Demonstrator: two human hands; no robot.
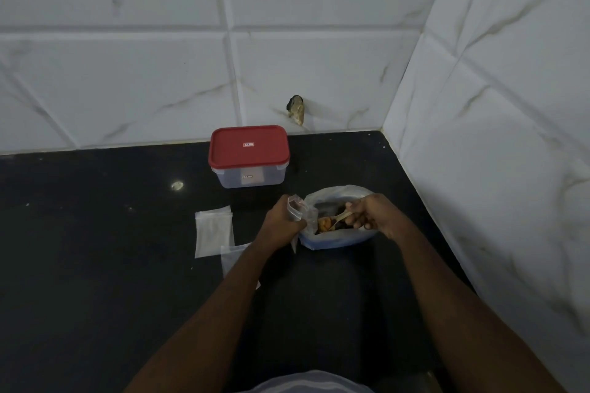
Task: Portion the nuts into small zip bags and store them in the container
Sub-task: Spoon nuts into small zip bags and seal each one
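A large clear plastic bag (335, 241) of nuts (324, 224) lies open on the black counter. My right hand (370, 212) grips a pale plastic spoon (340, 219) whose bowl is down among the nuts. Just left of the bag, my left hand (282, 217) holds a small clear zip bag (297, 206) with its mouth up. Behind them stands a clear container (250, 177) closed with a red lid (249, 145). Empty zip bags (213, 233) lie flat to the left, and another zip bag (233, 257) lies partly under my left forearm.
The black counter (95, 265) ends at white marble-look tiled walls behind and on the right, forming a corner. A small brownish lump (296, 109) sticks to the back wall above the counter.
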